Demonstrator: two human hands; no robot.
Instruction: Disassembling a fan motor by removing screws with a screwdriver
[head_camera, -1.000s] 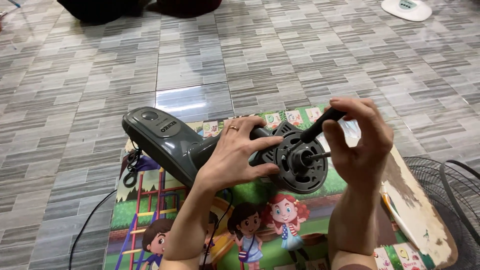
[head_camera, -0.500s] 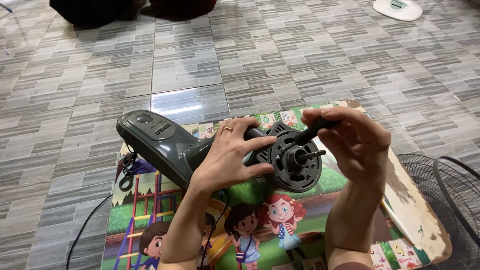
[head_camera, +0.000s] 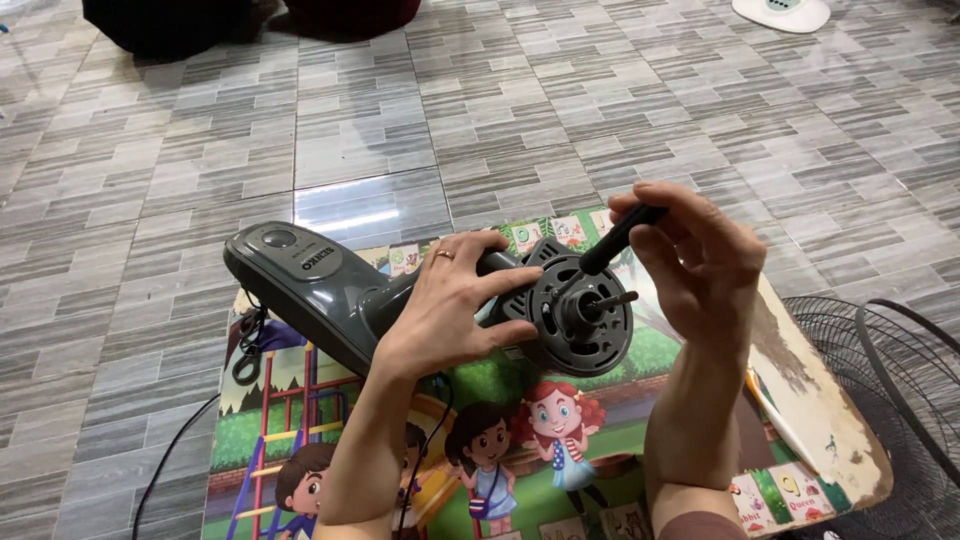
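A dark grey fan body (head_camera: 330, 290) lies on its side across a low table with a cartoon picture top (head_camera: 520, 470), its long axis running left to right: the flat base with its round knob points to the person's left, and the round motor front (head_camera: 580, 315) with its bare metal shaft (head_camera: 612, 298) faces right and a little toward the camera. The left hand (head_camera: 450, 310) lies over the neck of the fan just behind the motor front, palm down, fingers spread and curled around the housing so that it grips and steadies it; a ring shows on one finger. The right hand (head_camera: 700, 265) is the one nearer the shaft, raised just to the right of the motor front with the wrist bent and the forearm coming straight up from the bottom of the view. Its thumb and fingers are pinched shut around the black handle of a screwdriver (head_camera: 615, 238), which slants down and left from the fingertips toward the hub of the motor front; the tip reaches in close beside the shaft, though whether it sits in a screw cannot be told. So the tool's axis crosses the fan's at a slant, coming in from upper right. A black power cord (head_camera: 215, 405) hangs off the table's left edge onto the grey tiled floor (head_camera: 400, 120), and a round wire fan guard (head_camera: 890, 400) lies on the floor just right of the table.
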